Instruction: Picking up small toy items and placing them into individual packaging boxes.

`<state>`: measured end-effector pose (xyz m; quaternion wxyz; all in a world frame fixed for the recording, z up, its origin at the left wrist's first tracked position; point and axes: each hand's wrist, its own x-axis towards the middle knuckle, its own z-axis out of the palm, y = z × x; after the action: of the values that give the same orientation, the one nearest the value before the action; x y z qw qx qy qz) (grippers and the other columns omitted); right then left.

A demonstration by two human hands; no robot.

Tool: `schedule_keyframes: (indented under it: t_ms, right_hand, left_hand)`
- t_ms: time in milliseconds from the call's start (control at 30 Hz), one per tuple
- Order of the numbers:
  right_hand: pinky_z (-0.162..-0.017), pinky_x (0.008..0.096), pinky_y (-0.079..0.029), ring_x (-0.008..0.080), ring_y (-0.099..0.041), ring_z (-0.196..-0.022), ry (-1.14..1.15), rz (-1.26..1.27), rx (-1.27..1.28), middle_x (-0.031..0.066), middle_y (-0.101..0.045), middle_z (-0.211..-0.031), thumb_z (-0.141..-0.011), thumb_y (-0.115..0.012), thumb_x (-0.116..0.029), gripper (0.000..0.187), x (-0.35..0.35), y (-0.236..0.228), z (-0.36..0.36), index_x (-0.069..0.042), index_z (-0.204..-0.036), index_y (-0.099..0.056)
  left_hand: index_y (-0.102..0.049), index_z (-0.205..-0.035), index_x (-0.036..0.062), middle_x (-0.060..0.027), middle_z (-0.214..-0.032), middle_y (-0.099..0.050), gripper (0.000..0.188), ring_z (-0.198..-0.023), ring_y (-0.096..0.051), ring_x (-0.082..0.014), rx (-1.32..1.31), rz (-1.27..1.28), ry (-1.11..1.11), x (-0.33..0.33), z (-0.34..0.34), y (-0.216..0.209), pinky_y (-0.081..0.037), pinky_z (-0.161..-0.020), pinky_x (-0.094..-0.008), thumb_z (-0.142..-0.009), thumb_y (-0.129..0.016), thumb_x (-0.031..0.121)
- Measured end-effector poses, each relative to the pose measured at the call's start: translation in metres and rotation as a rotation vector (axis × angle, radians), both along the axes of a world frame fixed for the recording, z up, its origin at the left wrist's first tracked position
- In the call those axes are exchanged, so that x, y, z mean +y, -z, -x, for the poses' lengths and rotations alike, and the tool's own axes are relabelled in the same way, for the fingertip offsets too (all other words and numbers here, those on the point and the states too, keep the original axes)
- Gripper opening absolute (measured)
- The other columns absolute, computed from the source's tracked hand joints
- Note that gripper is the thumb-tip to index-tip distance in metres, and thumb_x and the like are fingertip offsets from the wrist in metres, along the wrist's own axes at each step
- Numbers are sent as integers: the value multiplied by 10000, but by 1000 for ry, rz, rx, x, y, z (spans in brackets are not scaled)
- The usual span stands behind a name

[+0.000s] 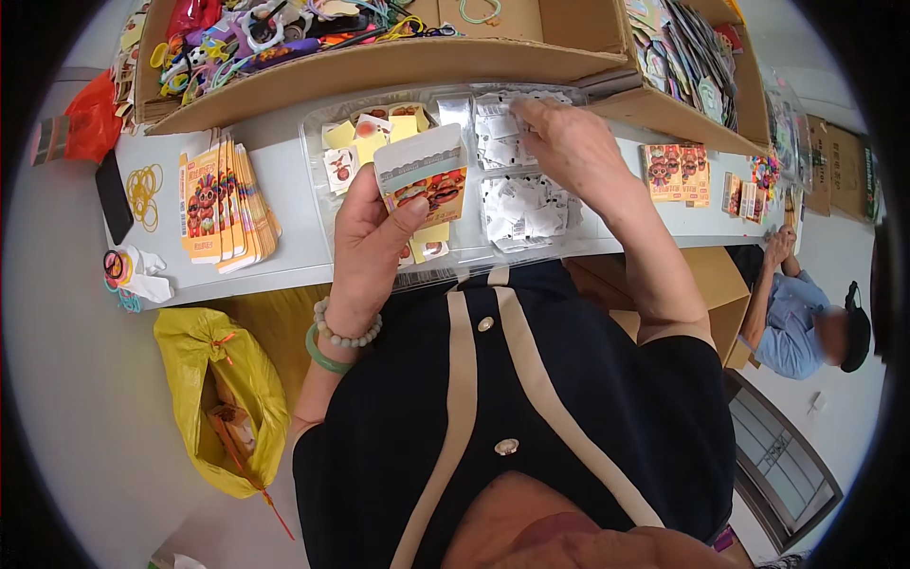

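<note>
My left hand (368, 242) is closed around a small orange card box (436, 187) with cartoon pictures. The box's pale end points away from me, and my thumb presses its printed face. It is held above a clear plastic tray (317, 142) with compartments. Cards and yellow paper pieces (370, 142) lie in the tray's left part. Small white printed packets (526, 211) fill two compartments on the right. My right hand (576, 152) reaches over the far one, fingers bent down and together among the packets. Its fingertips are partly hidden, and what they pinch cannot be made out.
Flat orange boxes (223, 204) are stacked left, beside yellow rubber bands (143, 197) and a black phone (114, 199). Cardboard boxes (398, 62) of trinkets and cards line the back. More orange packs (676, 174) lie right. A yellow bag (180, 346) stands below; another person (796, 313) sits right.
</note>
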<state>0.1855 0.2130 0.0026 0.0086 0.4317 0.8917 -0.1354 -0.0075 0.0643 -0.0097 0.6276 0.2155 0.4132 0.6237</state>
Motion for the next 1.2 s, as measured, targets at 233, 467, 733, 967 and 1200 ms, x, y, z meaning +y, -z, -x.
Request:
schedule_keyframes:
  t_ms: [233,467,733,967,1200]
  right_hand:
    - [-755,408,-475,339,-602,-840,9,63,47,131,-603,-957,-798,-583,-135,226,5,23,-1,-70,-1013,-599]
    - [-731,389,-481,321,-599,-828,10,115,195,114,-569,-988,-797,-604,-146,215,-6,18,8,-64,-994,-585]
    - [-650,308,-466,203,-596,-713,119,196,432,80,-621,-797,-814,-610,-91,130,7,27,-9,2,-901,-638]
    - [-568,205,-403,71,-509,-604,446,954,1005,0,-587,-756,-853,-608,-74,103,-5,-6,-5,-17,-937,-627]
    - [-582,205,-412,74,-512,-607,372,912,1176,-11,-582,-752,-852,-607,-78,93,-13,-34,2,-32,-933,-612]
  left_hand:
    - [-477,-1205,-14,-79,-1154,-591,329,-1055,-557,-131,64,-17,25,0,-1,3,-449,-921,-285,-891,-572,20]
    - [-477,-1199,-15,-82,-1145,-595,321,-1039,-566,-131,87,-16,11,2,-3,5,-456,-919,-286,-889,-558,-8]
    - [-477,-1194,-17,-85,-1137,-597,313,-1040,-568,-132,89,-12,-2,1,-4,1,-453,-922,-283,-890,-551,-10]
    - [-479,-1174,-28,-86,-1137,-586,296,-1041,-555,-121,109,-22,26,0,-6,-1,-449,-925,-277,-887,-551,-13]
    - [-495,-1146,-32,-87,-1122,-587,277,-1024,-559,-117,189,-4,76,-2,-8,-3,-461,-903,-265,-878,-565,-16]
